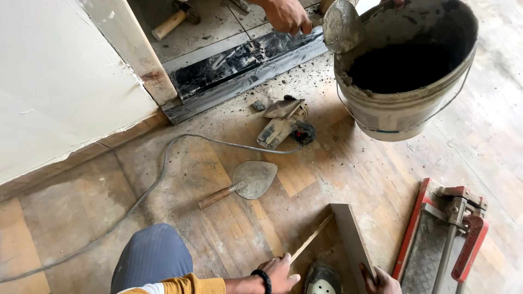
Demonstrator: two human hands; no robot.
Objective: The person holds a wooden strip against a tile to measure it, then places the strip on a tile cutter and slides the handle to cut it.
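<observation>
A: Tile piece (351, 239), grey, long and narrow, stands on one long edge on the wooden floor (163, 179), just left of the red tile cutter (441, 239). Left hand (279, 272) rests open on the floor, fingers at the near end of a thin wooden strip (311, 238) that leans against the tile's left face. Right hand (378, 280) grips the tile's near end from the right; closed on it, as far as the frame edge shows.

B: Handling?

A: Judged stiff, fairly heavy for its size, brittle at edges and corners; dusty face, probably little grip. Best held by both long edges near the middle, not by one end only.

B: Surroundings, left to right from the tile?

A: Grey cable (158, 174) runs well left. Trowel (248, 182) lies up-left, apart from the tile. Angle grinder (283, 128) sits farther up, cable attached. Black sill strip (245, 60) beyond it, where another person's hand (286, 15) works. Mortar bucket (406, 71) up-right, a second trowel (340, 26) at its rim.

B: Obstructions?

A: A shoe (322, 279) sits between the hands, touching-close to the tile's foot. Cutter crowds the right side.
</observation>
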